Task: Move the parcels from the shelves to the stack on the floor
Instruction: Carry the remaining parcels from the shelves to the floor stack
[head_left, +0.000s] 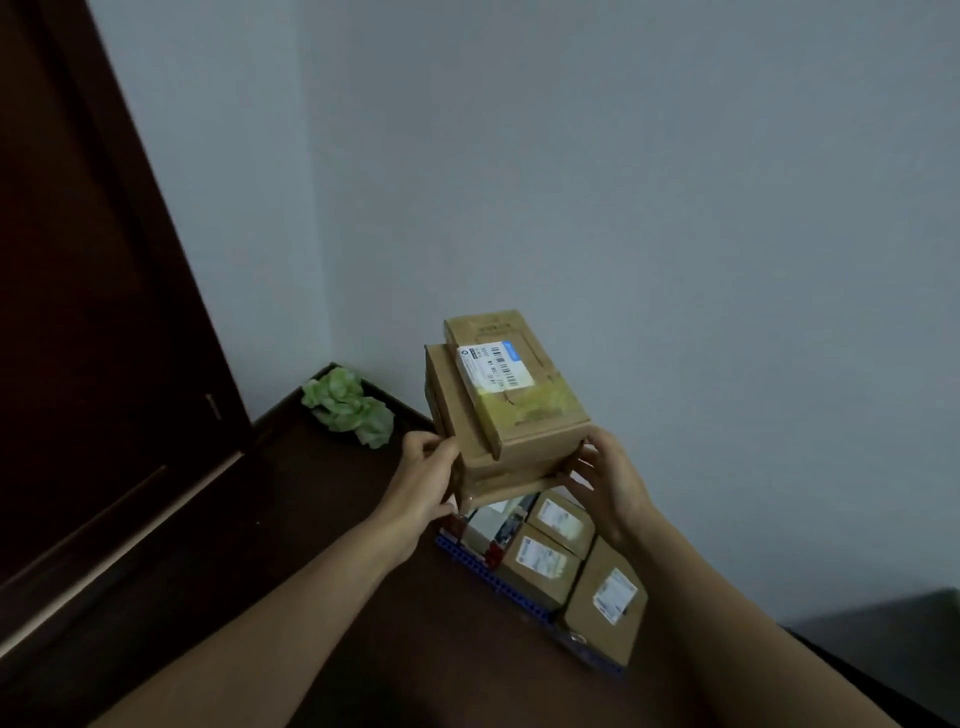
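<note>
A dark brown floor (311, 545) meets pale grey walls (623, 208) in a far corner, with a dark wooden door (78, 312) on the left. A crumpled green wrapper (348, 405) lies in that corner.

The floor is open on the near left between the door and the stack. On the right, the wall runs just behind the stack, and a dark grey edge (883, 623) shows at the near right.

A blue perforated base (498, 582) on the floor carries 3 labelled cardboard parcels (540, 564) packed side by side, with a white and red item (498, 525) at their far left.

Above them, the left hand (423, 475) and right hand (605, 480) grasp opposite lower corners of a wider carton (457, 405), fingers curled round it. A labelled, taped parcel (519, 395) lies on top of it.
</note>
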